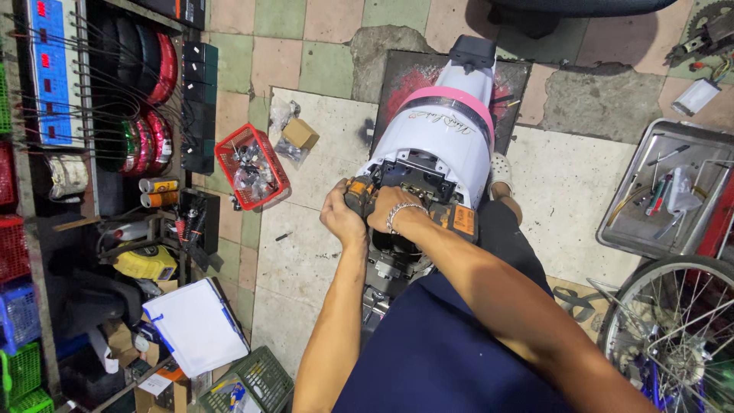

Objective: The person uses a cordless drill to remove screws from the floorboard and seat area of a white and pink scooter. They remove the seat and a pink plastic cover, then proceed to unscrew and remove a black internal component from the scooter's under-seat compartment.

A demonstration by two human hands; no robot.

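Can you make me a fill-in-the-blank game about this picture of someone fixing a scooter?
1. Both hands, the left hand and the right hand, grip an orange and black power ____ against the scooter.
2. The band across the white scooter body is coloured ____.
3. The small basket of parts on the floor is coloured ____.
4. On the right wrist sits a silver ____.

Missing words: drill; pink; red; bracelet
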